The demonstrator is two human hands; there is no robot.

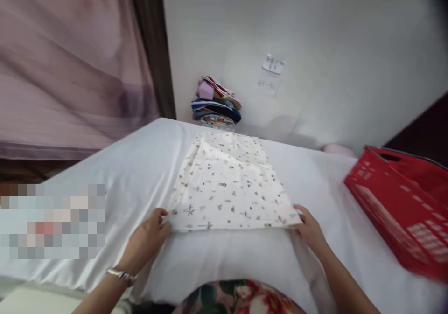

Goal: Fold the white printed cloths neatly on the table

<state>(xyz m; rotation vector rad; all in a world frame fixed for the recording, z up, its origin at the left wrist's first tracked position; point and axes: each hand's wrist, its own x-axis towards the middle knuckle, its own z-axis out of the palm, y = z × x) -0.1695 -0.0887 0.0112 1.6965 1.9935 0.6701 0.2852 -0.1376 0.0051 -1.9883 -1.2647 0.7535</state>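
A white cloth (pixel 224 188) printed with small scattered figures lies spread in front of me, with a loose fold across its far part. Whether it is a garment, I cannot tell. My left hand (pixel 154 230), with a silver bracelet on the wrist, pinches its near left corner between thumb and fingers. At the near right corner, my right hand (pixel 310 227) grips the edge the same way. The near edge runs fairly straight between both hands.
A white sheet (pixel 133 174) covers the table. Folded clothes (pixel 217 104) are stacked at the far edge by the wall. On the right stands a red plastic basket (pixel 395 206). A sheer pink curtain (pixel 70 71) hangs at the left. One area on the left is pixelated.
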